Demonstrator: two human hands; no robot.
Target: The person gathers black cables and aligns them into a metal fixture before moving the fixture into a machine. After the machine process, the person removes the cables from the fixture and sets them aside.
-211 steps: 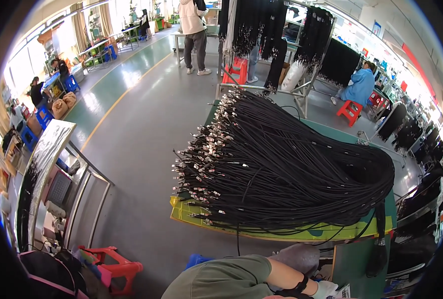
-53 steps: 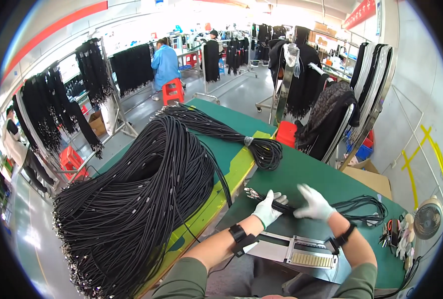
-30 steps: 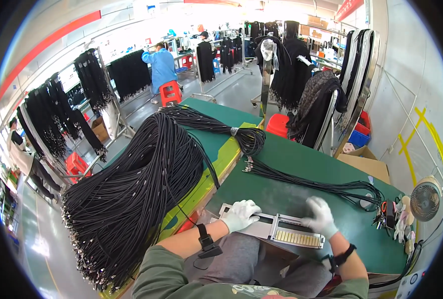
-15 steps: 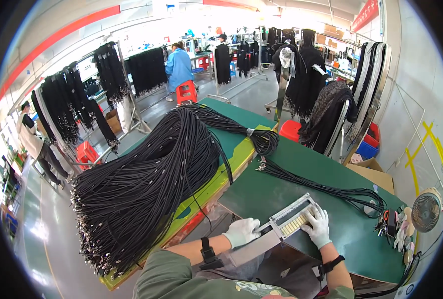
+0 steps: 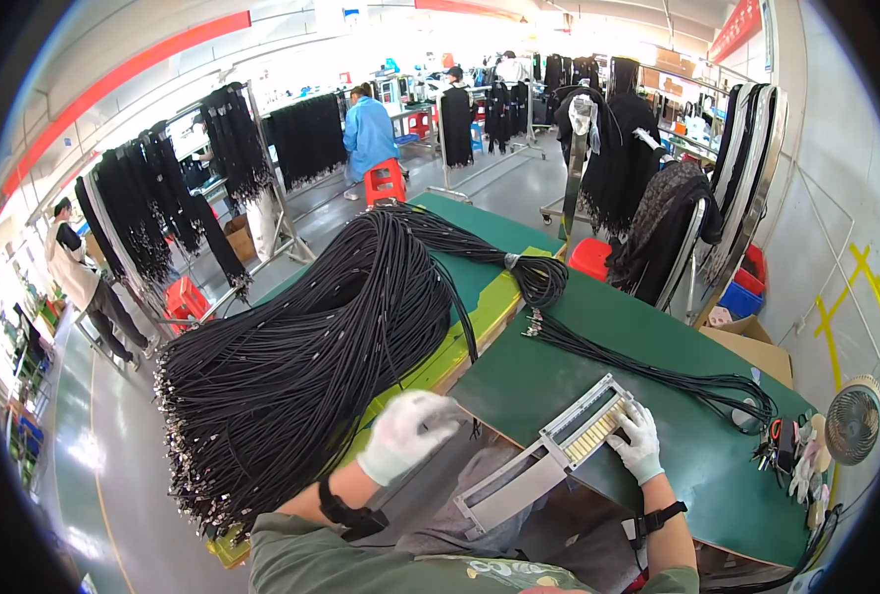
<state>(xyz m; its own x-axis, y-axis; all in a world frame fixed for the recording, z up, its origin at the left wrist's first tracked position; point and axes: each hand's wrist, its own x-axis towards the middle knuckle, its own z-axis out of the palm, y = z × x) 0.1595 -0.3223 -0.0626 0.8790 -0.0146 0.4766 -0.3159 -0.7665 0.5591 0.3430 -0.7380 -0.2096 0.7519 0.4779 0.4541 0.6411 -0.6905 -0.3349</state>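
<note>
My left hand (image 5: 410, 434), in a white glove and slightly blurred, is in the air beside the near edge of the cable pile. Its fingers are curved, with a gap to the thumb, and I see nothing between them. In my gloved right hand (image 5: 640, 444) is the right side of a long metal fixture (image 5: 515, 492), the fingertips over its row of pale yellow strips (image 5: 588, 436). The fixture's far half lies on the green table (image 5: 519, 386); its near half juts past the edge toward me. A big heap of black cables (image 5: 301, 356) with metal ends fills the left side.
A tied cable bundle (image 5: 539, 279) and a thinner bunch of cables (image 5: 648, 364) lie beyond the fixture. Tools (image 5: 772, 441) and a small fan (image 5: 853, 421) are at the right. Racks of hanging cables (image 5: 306, 139), a red stool (image 5: 385, 182) and people stand farther off.
My left hand has left the fixture and moved left and up toward the cable heap. The right hand stays at the fixture. The whole view has shifted slightly.
</note>
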